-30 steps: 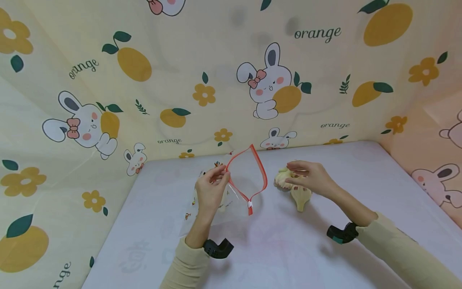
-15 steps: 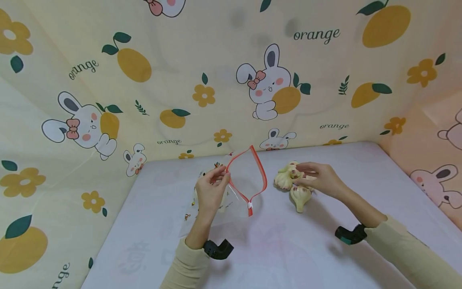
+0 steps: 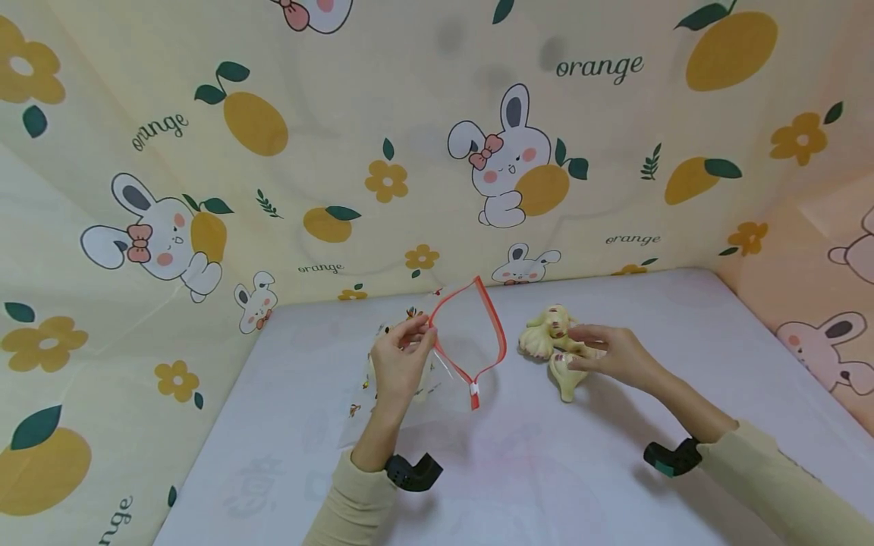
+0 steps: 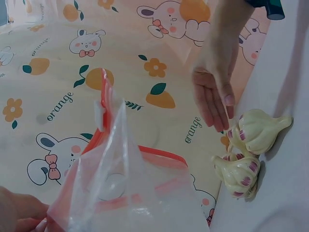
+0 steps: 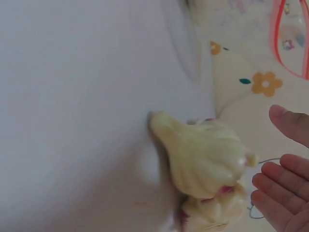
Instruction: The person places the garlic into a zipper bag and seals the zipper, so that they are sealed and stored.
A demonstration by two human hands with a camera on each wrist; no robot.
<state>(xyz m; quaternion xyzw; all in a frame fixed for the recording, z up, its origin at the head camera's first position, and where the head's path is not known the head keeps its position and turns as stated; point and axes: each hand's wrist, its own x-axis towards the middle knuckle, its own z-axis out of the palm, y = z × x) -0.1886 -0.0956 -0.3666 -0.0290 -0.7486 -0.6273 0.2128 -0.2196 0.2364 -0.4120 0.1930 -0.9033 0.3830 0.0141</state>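
My left hand (image 3: 403,355) pinches the rim of a clear zip bag (image 3: 399,413) with an orange-red zip strip (image 3: 498,326). The bag's mouth gapes toward the right, and a white slider (image 3: 474,389) sits at its lower end. Right of the bag, several garlic bulbs (image 3: 538,343) lie clustered on the table. My right hand (image 3: 617,355) is beside and just above them, fingers extended and thumb apart. The right wrist view shows a gap between that hand and the nearest garlic bulb (image 5: 207,154). Pale shapes show through the bag, too unclear to name.
A white-covered table (image 3: 532,470) extends beneath both hands. Behind it rises a cloth backdrop (image 3: 410,114) printed with rabbits and oranges, continuing along the left and right sides. Each wrist wears a black device, such as the right wrist's camera mount (image 3: 672,457).
My right hand has drawn back to the right and slightly toward me, uncovering more of the garlic bulbs. The left hand and the bag have stayed nearly still.
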